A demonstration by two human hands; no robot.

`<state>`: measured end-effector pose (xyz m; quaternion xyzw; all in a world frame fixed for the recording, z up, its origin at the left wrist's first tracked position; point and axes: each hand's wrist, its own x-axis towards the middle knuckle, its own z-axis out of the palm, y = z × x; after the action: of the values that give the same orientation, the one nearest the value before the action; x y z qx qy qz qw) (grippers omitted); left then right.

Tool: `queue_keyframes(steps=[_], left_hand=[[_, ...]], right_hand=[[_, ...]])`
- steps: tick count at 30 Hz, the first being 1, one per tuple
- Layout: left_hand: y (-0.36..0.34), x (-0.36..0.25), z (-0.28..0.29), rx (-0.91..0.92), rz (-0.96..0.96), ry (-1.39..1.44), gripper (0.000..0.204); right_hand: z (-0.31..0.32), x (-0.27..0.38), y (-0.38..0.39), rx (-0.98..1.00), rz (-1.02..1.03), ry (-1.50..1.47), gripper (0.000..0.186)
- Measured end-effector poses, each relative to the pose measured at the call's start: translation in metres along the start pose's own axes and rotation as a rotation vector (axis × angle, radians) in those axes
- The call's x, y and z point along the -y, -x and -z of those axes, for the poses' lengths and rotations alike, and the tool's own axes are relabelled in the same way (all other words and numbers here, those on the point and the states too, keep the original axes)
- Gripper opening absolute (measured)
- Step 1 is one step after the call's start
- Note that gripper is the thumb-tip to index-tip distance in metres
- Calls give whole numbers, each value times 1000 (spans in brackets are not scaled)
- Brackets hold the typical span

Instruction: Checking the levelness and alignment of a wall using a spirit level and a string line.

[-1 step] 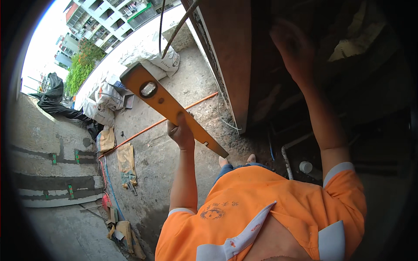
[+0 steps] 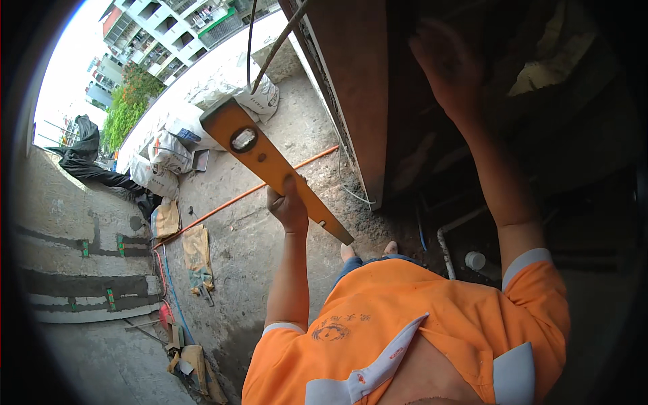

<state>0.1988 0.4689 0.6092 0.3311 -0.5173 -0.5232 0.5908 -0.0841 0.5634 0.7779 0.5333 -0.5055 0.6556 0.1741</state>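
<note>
My left hand (image 2: 289, 202) grips a long yellow spirit level (image 2: 262, 156) around its middle, held diagonally over the concrete floor with its dark-capped upper end toward the back left. My right hand (image 2: 445, 67) is raised at the upper right, in shadow by a dark vertical panel (image 2: 358, 94) with a pale, rough edge; its fingers are blurred, and I cannot tell whether it touches the panel or holds anything. My feet show below the level.
White sacks (image 2: 160, 174) and black sheeting (image 2: 91, 158) line the back-left parapet. An orange pipe (image 2: 229, 202) crosses the floor. Paper sacks (image 2: 197, 260) lie by the left wall (image 2: 50, 202). Right of my feet are white pipes (image 2: 445, 256) and a white cylinder (image 2: 474, 260). A thin wire hangs beside the panel.
The spirit level and my left hand have shifted slightly to the right. My right hand has moved a little up and to the left.
</note>
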Motion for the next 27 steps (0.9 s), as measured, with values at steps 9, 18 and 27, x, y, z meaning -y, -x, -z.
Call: queue_keyframes(steps=[9,18,27], left_hand=[[2,14,-33,204,-129,-196,16],[-4,21,-54,265,-92,-113,19],[-19,15,-79,274,-104,-133,27]], right_hand=[[-45,20,-38,-74,455,222,47],[-48,14,-25,-107,433,459,54],[-55,-11,-45,-187,603,404,52]])
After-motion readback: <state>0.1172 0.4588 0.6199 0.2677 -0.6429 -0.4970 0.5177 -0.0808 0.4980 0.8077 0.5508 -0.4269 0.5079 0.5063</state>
